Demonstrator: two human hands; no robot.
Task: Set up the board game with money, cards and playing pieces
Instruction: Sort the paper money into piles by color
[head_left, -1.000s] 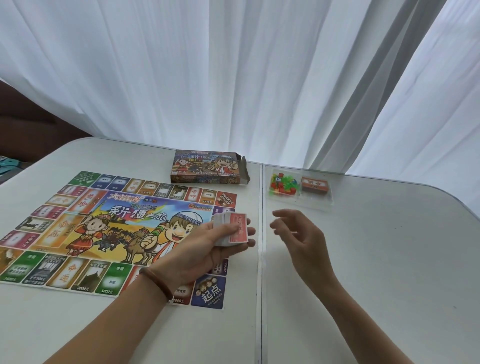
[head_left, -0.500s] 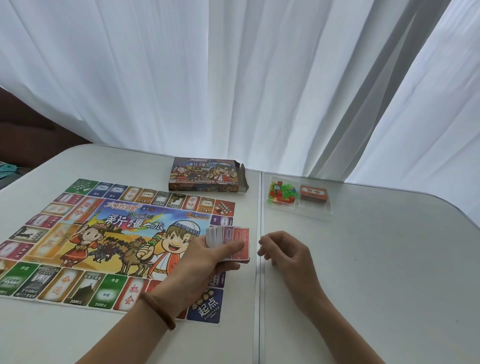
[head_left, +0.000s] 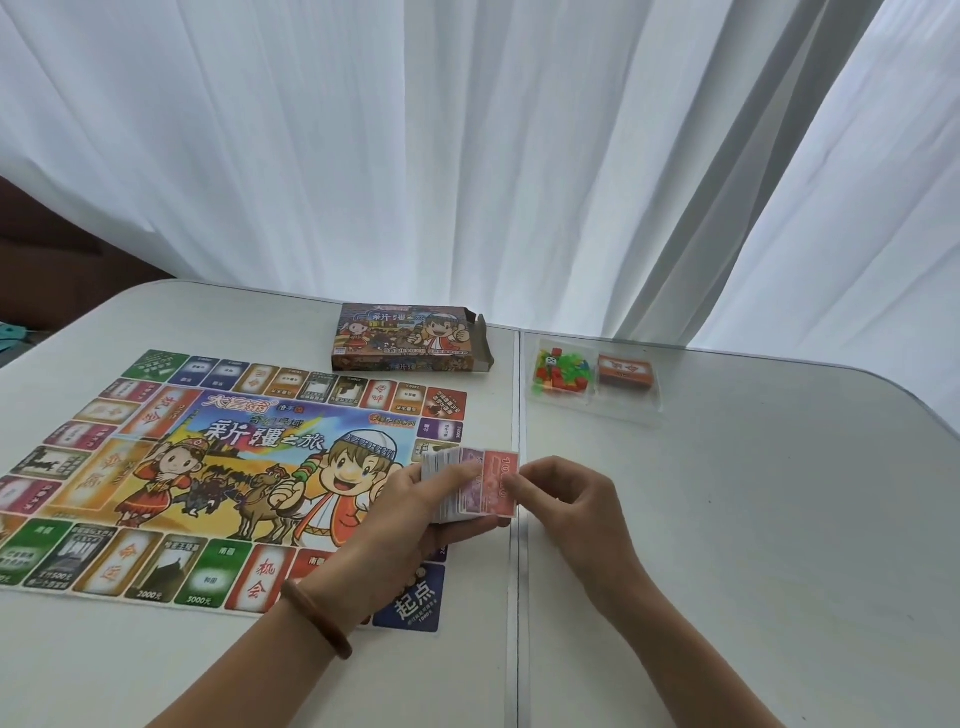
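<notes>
White table (head_left: 753, 519): board (head_left: 208, 467), box (head_left: 410, 338), tray (head_left: 597, 406)

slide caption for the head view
Left hand holds a stack of play money; right hand pinches the top note at the board edge.

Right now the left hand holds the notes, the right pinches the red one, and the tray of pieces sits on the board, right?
The tray of pieces is not on the board: the head view shows it on the table, off to the board's right. Rest stands.
</notes>
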